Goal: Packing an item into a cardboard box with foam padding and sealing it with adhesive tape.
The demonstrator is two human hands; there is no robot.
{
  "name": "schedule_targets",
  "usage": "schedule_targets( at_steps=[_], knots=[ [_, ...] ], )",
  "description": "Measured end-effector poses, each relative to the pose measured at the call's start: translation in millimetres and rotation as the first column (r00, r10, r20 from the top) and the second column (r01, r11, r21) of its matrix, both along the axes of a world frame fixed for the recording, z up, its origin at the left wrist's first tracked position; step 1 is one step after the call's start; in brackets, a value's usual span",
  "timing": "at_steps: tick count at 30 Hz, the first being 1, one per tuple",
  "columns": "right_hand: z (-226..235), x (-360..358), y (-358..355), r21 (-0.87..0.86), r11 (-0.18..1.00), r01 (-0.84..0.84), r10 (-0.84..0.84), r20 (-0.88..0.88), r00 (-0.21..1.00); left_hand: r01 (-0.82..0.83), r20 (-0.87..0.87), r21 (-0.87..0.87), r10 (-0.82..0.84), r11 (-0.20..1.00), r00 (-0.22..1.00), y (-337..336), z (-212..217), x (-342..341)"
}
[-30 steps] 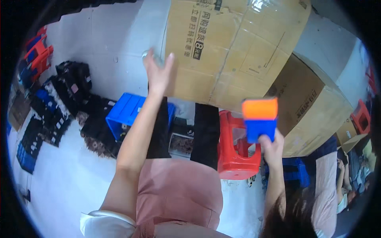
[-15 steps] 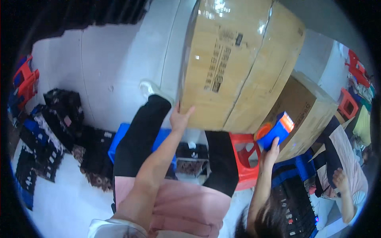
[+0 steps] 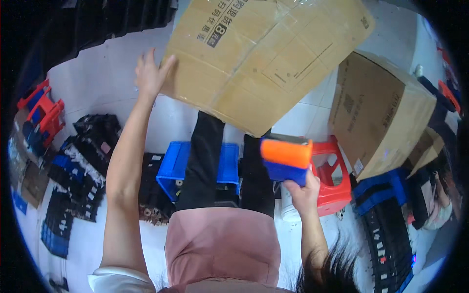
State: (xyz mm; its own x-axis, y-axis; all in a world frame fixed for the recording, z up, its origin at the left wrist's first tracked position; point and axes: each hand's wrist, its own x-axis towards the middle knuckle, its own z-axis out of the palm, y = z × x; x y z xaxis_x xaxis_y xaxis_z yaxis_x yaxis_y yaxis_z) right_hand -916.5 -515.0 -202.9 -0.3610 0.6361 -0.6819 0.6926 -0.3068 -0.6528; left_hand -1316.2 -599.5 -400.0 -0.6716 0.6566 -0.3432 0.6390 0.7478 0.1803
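Note:
A large brown cardboard carton stands tilted in front of me, a taped seam running across its face. My left hand is at its left edge, fingers spread and stretched upward, with the thumb against the cardboard. In my right hand is a blue and orange tape dispenser, held up just below the carton's lower corner. My fingers wrap round its blue part, and part of the grip is hidden.
A second carton stands at the right. Near my legs are a blue plastic crate and a red stool. Dark bundled goods lie at the left, more at the right. Another person is at the far right.
The carton has turned and tilted, its lower corner now pointing toward me. My left hand has shifted up and left with its fingers spread. The tape dispenser has moved left, its orange part toward me.

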Motion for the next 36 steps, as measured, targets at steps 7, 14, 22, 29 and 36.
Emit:
schedule_targets(
  at_steps=[7,14,22,29,36],
  knots=[
    [-4,31,31,0.246,0.909,-0.337,0.389,-0.203,0.899,0.087,0.771,0.44,-0.427,0.893,0.472,95,205,153],
    [20,70,64,0.389,0.877,-0.284,0.378,-0.191,0.906,0.389,0.55,0.48,-0.616,0.786,0.564,122,256,204],
    [29,103,66,0.295,0.922,-0.251,0.308,-0.166,0.937,0.13,0.839,0.427,-0.446,0.895,0.311,133,231,231],
    [26,77,58,0.198,0.933,-0.301,0.34,-0.211,0.916,-0.139,0.991,-0.117,0.125,0.983,0.05,115,205,212],
    [22,-31,64,-0.345,0.902,-0.258,0.217,-0.153,0.964,-0.304,0.976,-0.195,0.215,0.933,0.034,71,142,137]
  ],
)
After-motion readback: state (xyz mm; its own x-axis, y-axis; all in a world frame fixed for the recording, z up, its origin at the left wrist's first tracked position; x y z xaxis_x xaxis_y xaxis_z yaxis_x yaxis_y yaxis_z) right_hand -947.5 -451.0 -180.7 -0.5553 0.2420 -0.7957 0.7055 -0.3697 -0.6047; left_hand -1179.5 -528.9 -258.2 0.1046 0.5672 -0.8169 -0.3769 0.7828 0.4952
